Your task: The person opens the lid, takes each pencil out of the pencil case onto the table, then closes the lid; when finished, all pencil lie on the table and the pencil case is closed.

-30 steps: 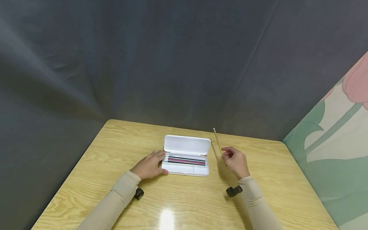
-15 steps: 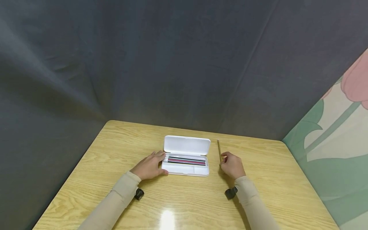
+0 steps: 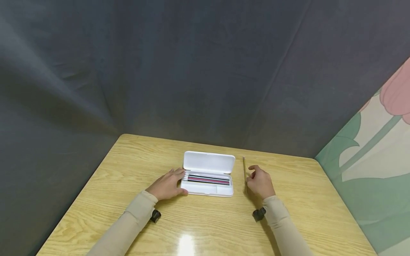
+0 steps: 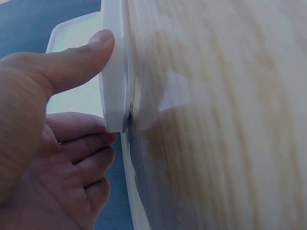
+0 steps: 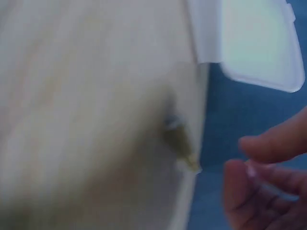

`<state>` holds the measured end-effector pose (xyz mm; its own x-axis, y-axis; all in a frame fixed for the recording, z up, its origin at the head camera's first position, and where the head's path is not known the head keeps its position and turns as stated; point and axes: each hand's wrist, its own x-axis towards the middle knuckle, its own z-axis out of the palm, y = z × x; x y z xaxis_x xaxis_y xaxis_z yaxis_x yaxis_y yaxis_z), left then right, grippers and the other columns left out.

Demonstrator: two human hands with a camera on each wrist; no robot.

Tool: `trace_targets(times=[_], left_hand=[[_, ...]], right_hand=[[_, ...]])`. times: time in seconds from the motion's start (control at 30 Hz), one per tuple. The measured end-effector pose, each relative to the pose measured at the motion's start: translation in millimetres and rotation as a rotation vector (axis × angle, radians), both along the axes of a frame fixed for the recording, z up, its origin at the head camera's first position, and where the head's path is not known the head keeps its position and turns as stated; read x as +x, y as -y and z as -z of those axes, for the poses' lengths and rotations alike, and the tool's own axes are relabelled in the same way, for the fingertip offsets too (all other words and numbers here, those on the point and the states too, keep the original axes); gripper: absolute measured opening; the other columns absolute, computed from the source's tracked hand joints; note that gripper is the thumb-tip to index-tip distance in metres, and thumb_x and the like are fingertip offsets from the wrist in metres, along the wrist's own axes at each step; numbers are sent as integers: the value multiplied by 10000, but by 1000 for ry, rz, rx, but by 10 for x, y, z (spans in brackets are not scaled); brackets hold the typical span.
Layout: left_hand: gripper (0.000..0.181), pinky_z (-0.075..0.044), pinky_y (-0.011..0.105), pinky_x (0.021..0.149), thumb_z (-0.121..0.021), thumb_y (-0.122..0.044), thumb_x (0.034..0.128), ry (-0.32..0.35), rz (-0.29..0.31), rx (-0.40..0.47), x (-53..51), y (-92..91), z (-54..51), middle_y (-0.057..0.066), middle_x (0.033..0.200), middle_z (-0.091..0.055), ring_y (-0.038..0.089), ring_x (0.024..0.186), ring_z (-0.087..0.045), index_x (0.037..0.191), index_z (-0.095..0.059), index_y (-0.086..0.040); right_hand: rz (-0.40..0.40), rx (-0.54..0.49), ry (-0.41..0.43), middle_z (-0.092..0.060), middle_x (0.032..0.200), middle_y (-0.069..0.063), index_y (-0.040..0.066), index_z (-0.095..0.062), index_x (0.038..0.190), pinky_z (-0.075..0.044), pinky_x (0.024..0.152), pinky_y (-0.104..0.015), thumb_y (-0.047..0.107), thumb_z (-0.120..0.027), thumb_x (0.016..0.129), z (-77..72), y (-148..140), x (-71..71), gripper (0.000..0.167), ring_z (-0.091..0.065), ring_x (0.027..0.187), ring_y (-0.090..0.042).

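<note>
In the head view a white pencil case (image 3: 199,189) lies with its lid (image 3: 209,162) up, several striped pencils (image 3: 208,179) side by side along the back of its tray. My left hand (image 3: 166,186) holds the case's left end; the left wrist view shows the thumb on its front wall (image 4: 114,91) and curled fingers at the end. Right of the case, a gold-coloured pencil (image 3: 245,172) lies on the table, pointing away from me. My right hand (image 3: 261,184) is beside it, index finger raised. Blurred in the right wrist view, that pencil (image 5: 178,141) appears apart from the fingertips.
The wooden table (image 3: 198,217) ends at a dark curtain (image 3: 205,89) behind and to the left. A flower-patterned cloth (image 3: 378,185) hangs on the right. Both wrists carry small black cameras.
The gold-coloured pencil went from raised and slanted in my right hand down onto the table. My right fingers have since parted from it. My left hand stays on the case.
</note>
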<state>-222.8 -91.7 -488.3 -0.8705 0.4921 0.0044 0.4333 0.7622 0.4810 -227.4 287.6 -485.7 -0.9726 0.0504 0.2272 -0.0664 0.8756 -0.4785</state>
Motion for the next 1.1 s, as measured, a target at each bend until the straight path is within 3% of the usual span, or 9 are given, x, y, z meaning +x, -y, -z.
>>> trace_targets(times=[0.13, 0.27, 0.37, 0.47, 0.77, 1.1], left_hand=[[864, -357, 536, 1237, -772, -471, 856, 7, -16, -2, 1, 11, -7, 165, 1613, -402, 461, 1492, -354, 1520, -445, -24], [868, -356, 537, 1237, -778, -465, 852, 9, -16, 9, 0, 24, -21, 170, 1612, -400, 460, 1491, -358, 1518, -444, -20], [868, -346, 529, 1246, -782, -464, 849, -2, -4, 16, -13, 29, -6, 172, 1605, -412, 438, 1490, -372, 1513, -450, -13], [871, -332, 518, 1256, -783, -473, 846, -13, 5, 20, -33, 31, 33, 169, 1600, -422, 410, 1494, -381, 1509, -458, -11], [889, -322, 503, 1265, -782, -505, 834, -19, 6, 7, -72, 31, 96, 145, 1600, -430, 373, 1502, -383, 1507, -465, -19], [888, -346, 521, 1248, -799, -486, 829, -12, 2, 10, -61, 43, 80, 143, 1596, -438, 412, 1489, -388, 1508, -465, -22]], right_hand=[[-126, -37, -259, -710, 851, -77, 17, -722, 1054, -579, 628, -313, -6, -717, 841, -143, 178, -28, 214, -658, 724, -180], [-340, -24, -380, -763, 952, -79, 51, -751, 1013, -645, 728, -367, -32, -778, 814, -290, 462, -69, 218, -730, 825, -204], [-450, -22, -336, -775, 1003, -62, 75, -764, 1033, -651, 771, -350, -30, -786, 816, -333, 667, -115, 242, -746, 868, -189], [-505, -29, -246, -776, 1008, -58, 78, -774, 1033, -651, 786, -324, -40, -775, 823, -310, 826, -167, 241, -750, 877, -172], [-578, 70, -130, -771, 919, -1, 107, -782, 967, -606, 720, -232, -31, -753, 838, 17, 982, -272, 191, -696, 816, -72], [-640, 283, -173, -785, 921, 22, 124, -794, 962, -626, 839, -325, -71, -758, 787, 65, 1067, -223, 264, -736, 902, -143]])
